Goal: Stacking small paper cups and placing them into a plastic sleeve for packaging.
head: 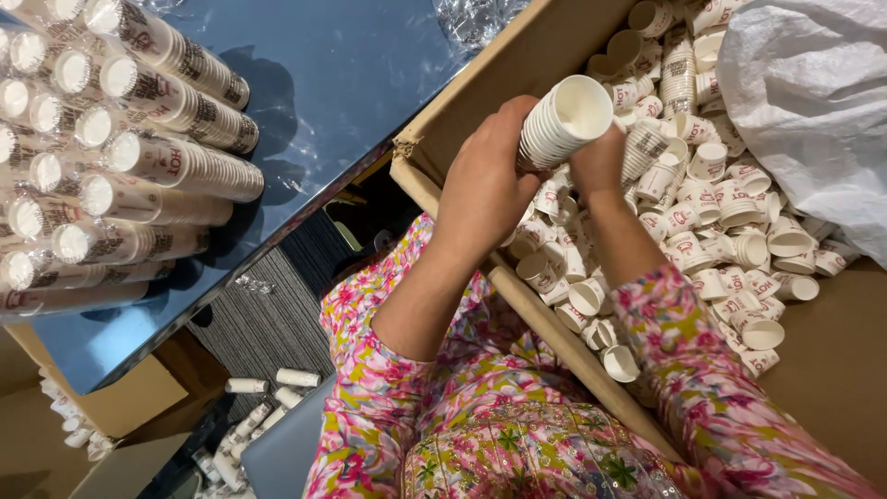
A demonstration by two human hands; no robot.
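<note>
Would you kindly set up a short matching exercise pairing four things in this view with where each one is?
Things:
1. nested stack of paper cups
2. loose paper cups
3. wrapped cup sleeves
4. white plastic bag

Places:
A. piled on the blue table
B. at the right edge of the cardboard box
C. held between the left hand and right hand
D. heaped inside the box

Pairs: 1-C, 2-D, 3-A, 4-B
</note>
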